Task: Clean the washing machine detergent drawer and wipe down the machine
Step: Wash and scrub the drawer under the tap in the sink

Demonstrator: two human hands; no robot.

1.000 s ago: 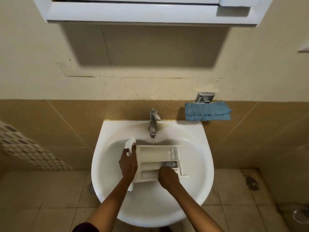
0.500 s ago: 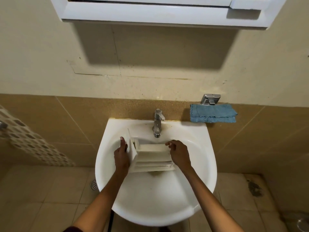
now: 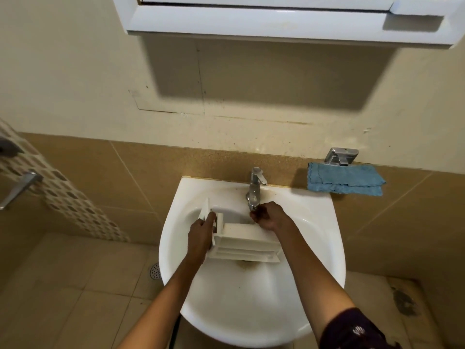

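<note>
White plastic detergent drawer (image 3: 245,244) sits tilted inside the sink (image 3: 251,298), centre frame. Left hand (image 3: 201,233) grips the drawer's left front panel. Right hand (image 3: 270,219) has fingers curled under the tap (image 3: 254,187) spout; whether it holds anything, cannot tell. Blue cloth (image 3: 344,182) hangs upper right on the wall.
</note>
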